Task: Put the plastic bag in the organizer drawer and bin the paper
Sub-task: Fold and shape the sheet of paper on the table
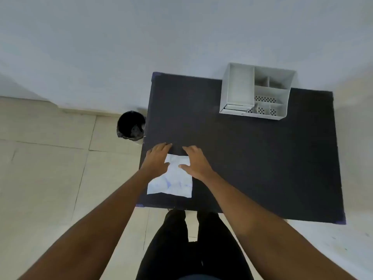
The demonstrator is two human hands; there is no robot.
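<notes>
hands, l [158, 157] & r [196, 161], fingers spread flat on paper [171, 182], nothing gripped

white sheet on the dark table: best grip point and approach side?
Judging from its pose, take the near edge of the white sheet. It lies flat and creased on the table, with the left hand and right hand covering the far end. Come in from the person's side and pinch a lifted crease or corner.
</notes>
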